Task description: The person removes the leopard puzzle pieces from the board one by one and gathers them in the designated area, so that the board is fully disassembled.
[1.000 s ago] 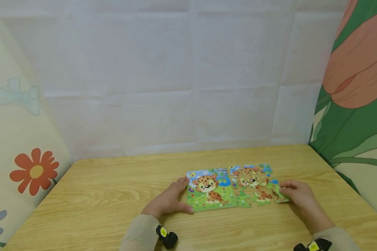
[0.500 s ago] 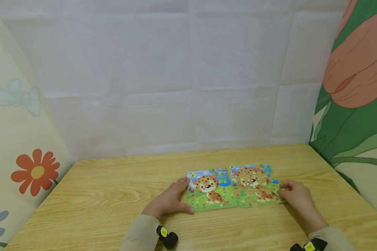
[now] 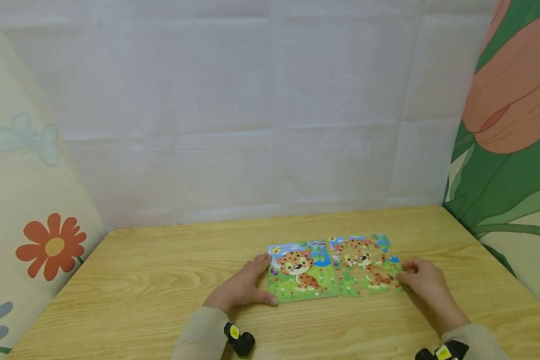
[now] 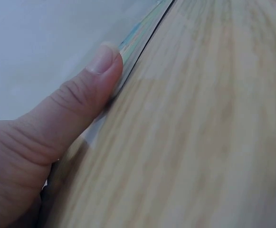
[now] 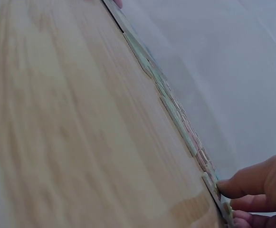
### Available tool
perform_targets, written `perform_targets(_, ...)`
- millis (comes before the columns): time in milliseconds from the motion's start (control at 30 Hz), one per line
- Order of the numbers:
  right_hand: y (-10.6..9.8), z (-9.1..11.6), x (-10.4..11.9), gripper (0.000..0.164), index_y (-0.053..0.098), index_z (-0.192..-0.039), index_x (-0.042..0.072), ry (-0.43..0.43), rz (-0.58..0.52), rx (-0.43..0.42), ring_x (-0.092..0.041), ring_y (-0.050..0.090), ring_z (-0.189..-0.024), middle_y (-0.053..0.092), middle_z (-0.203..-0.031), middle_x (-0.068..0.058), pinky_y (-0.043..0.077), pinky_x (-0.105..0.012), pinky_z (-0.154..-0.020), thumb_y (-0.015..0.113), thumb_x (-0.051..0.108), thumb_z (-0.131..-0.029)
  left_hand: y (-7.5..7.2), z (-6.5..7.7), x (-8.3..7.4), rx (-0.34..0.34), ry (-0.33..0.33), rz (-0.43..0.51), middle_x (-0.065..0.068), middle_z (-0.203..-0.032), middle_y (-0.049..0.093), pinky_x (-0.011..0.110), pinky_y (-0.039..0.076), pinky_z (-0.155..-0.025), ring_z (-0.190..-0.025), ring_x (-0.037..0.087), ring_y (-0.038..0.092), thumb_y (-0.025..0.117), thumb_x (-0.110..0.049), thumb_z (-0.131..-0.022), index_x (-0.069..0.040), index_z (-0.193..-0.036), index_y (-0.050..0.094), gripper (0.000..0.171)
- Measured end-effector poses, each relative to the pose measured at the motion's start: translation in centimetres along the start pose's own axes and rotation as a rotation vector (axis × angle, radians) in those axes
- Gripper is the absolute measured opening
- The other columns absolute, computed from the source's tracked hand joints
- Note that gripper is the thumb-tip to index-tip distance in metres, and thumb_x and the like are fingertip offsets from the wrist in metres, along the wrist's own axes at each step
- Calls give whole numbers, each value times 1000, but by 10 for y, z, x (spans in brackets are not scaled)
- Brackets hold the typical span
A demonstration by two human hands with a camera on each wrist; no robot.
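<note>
A square picture board (image 3: 299,295) of a spotted leopard cub lies flat on the table. My left hand (image 3: 242,286) rests along its left side, with the thumb at the near left corner and the other fingers at the far left. To the board's right lies a partly joined jigsaw puzzle (image 3: 375,267) of the same cub, with gaps where wood shows through. My right hand (image 3: 425,280) is at its lower right edge, thumb and fingers pinching a puzzle piece (image 5: 213,186) low against the tabletop. The fingers hide much of that piece.
The wooden table (image 3: 162,280) reaches back to a white cloth (image 3: 184,115). Painted panels stand at both sides, one with a red flower (image 3: 53,246), one with a large pink tulip (image 3: 513,90). Each wrist carries a small black camera (image 3: 240,340).
My right hand has moved slightly left with the puzzle piece, bringing it against the puzzle's lower right side. The left hand and the picture board have stayed put.
</note>
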State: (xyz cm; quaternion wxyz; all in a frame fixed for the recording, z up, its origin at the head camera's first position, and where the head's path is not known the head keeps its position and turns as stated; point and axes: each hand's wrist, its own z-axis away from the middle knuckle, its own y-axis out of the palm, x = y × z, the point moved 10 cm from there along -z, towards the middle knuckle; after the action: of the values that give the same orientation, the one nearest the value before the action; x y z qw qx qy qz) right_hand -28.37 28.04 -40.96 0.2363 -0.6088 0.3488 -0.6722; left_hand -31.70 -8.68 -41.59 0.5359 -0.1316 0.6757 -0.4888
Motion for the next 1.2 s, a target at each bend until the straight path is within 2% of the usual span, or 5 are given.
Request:
perform_targets(367,1,1,1,36,58,-105,-10,-12,3,29,-33,57,-88,60,-95,-22,49,-45,-74,65,17,-82,0,2,-2,-7,-2,5,14,-154,16,53,10,-113,-140,39,9,81,-42,-63,-1,-146,23,109)
perform_targets(633,3,0,-1,38,57,-107,-10,11,-17,49,-32,56,-90,59,-97,-22,48,-45,-75,65,17,-81,0,3,-2,-4,-12,3,13,-154,16,54,11,-113,-140,39,9,81,-43,-64,-2,-146,23,109)
perform_targets(967,-2,5,-4,45,54,-115,-9,79,-135,45,-35,54,-96,56,-108,-25,47,-43,-77,56,27,-89,1,6,0,2,-19,-5,12,-154,15,53,10,-114,-141,37,9,80,-44,-63,-4,-146,22,109)
perform_targets(1100,-8,3,4,48,51,-121,-9,60,-138,10,-39,52,-102,53,-115,-28,47,-45,-79,50,30,-93,-1,6,4,-7,-35,52,10,-155,12,53,9,-113,-140,39,7,80,-44,-63,-7,-147,21,109)
perform_targets(1200,-14,0,17,50,50,-123,-7,14,-136,-19,-39,51,-104,52,-118,-28,47,-46,-80,48,34,-94,-6,6,10,-48,-60,157,6,-156,11,52,8,-114,-141,34,6,78,-40,-69,-12,-148,20,103)
